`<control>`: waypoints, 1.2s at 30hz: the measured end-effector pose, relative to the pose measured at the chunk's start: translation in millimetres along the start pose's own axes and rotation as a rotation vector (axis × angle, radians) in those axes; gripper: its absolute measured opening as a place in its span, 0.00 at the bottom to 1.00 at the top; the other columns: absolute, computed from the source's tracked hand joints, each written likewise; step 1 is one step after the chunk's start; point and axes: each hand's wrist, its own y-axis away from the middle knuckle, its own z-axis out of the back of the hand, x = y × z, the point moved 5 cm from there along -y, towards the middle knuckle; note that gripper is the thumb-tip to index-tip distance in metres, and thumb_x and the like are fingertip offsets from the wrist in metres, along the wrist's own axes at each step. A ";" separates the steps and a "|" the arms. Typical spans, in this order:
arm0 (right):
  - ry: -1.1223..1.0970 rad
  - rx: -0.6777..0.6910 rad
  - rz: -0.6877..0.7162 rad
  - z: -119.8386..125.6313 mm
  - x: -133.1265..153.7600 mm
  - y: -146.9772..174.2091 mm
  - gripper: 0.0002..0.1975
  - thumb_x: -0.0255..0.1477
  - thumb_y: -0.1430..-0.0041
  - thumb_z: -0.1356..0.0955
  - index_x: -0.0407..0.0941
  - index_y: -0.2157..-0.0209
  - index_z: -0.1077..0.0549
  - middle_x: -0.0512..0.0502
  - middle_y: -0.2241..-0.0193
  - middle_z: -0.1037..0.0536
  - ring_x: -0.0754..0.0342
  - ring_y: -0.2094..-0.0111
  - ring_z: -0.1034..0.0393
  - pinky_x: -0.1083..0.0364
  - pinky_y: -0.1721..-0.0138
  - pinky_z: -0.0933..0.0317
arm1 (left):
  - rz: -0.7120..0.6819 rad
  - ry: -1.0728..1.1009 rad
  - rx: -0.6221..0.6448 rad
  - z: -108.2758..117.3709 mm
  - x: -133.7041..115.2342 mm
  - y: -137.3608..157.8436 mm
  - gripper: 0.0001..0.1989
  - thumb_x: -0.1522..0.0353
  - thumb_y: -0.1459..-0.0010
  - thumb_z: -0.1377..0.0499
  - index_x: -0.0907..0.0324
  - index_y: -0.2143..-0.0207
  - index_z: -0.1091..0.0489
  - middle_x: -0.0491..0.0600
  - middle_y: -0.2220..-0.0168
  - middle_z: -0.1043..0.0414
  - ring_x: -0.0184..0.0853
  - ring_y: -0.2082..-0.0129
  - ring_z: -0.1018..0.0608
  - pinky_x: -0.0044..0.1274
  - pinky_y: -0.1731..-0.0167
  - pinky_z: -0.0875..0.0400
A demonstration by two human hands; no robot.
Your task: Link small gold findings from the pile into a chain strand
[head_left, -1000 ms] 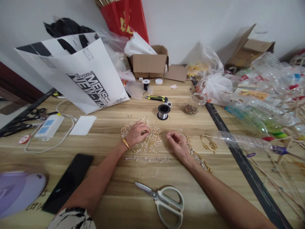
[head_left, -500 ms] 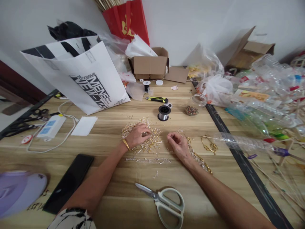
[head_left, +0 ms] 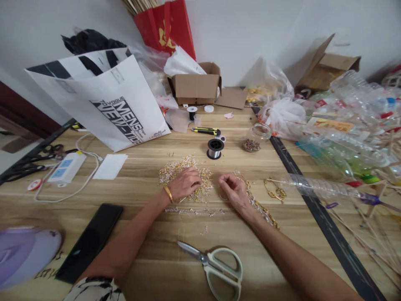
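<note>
Resting curled on one bead pile (head_left: 184,175), left hand (head_left: 185,184); right hand (head_left: 233,190) pinched shut; one scissors (head_left: 216,265) nearby.

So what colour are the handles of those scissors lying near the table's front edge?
Pale grey-green handles on the scissors, clearest in the head view.

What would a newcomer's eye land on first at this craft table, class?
Mid-table, the left hand rests on a glittering heap of small gold and silver beads, and the right hand lies curled beside a gold chain. A large white paper shopping bag with black lettering stands at the back left, and white-handled scissors lie nearest the viewer.
</note>
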 end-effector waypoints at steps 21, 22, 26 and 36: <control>0.008 0.010 -0.020 0.1 -1.5 -0.4 0.12 0.38 0.46 0.34 0.43 0.72 0.30 0.50 0.77 0.30 0.57 0.75 0.38 0.58 0.74 0.44 | 0.219 0.339 -0.183 6.6 26.0 4.4 0.05 0.74 0.48 0.40 0.61 0.67 0.25 0.49 0.69 0.24 0.31 0.69 0.25 0.24 0.62 0.31; 0.009 0.007 -0.018 0.2 -1.6 -0.4 0.12 0.38 0.46 0.34 0.43 0.72 0.30 0.50 0.77 0.30 0.57 0.75 0.38 0.58 0.73 0.44 | 0.216 0.343 -0.185 7.5 25.3 4.4 0.05 0.74 0.48 0.40 0.61 0.68 0.25 0.48 0.69 0.24 0.31 0.69 0.25 0.24 0.62 0.31; 0.000 0.011 -0.017 -0.4 -1.9 -0.4 0.11 0.37 0.46 0.34 0.43 0.71 0.30 0.50 0.77 0.30 0.57 0.75 0.37 0.58 0.73 0.43 | 0.232 0.387 -0.192 12.2 21.2 3.6 0.06 0.75 0.48 0.41 0.62 0.68 0.25 0.49 0.69 0.24 0.31 0.68 0.25 0.24 0.63 0.31; 0.008 0.007 -0.006 0.0 0.2 -0.2 0.10 0.35 0.46 0.34 0.42 0.72 0.29 0.50 0.76 0.29 0.57 0.74 0.37 0.58 0.72 0.44 | 0.415 0.896 -0.298 4.7 32.6 7.2 0.10 0.69 0.52 0.36 0.65 0.66 0.27 0.52 0.67 0.22 0.33 0.67 0.21 0.25 0.62 0.26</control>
